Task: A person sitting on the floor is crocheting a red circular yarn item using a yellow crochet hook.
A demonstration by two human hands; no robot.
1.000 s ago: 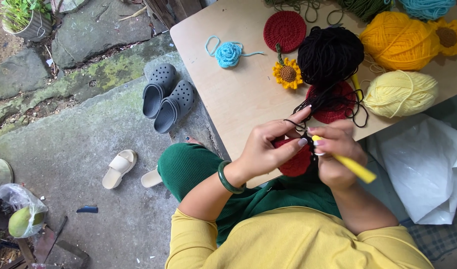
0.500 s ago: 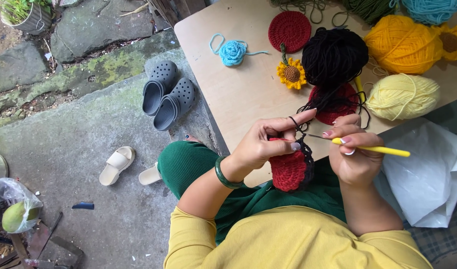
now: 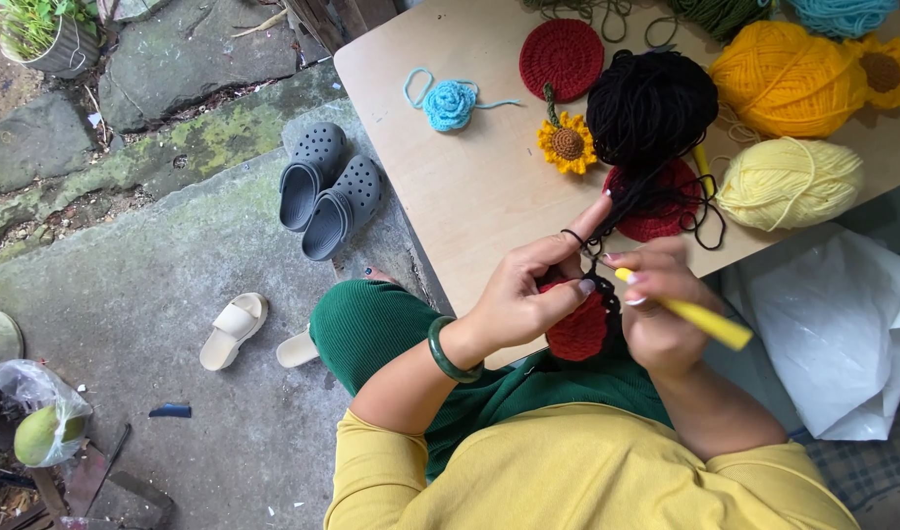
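Round red crochet piece, yellow hook, fuzzy black yarn

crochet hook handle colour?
Yellow: the plastic crochet hook handle in the right hand; head view, the only one.

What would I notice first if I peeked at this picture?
Probably the big yarn balls on the wooden table: black yarn, orange yarn and pale yellow yarn. In the middle, the left hand pinches a red crocheted piece while the right hand holds a yellow hook.

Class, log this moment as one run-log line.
left hand: pinches red crochet piece | right hand: holds yellow crochet hook | black yarn: on table
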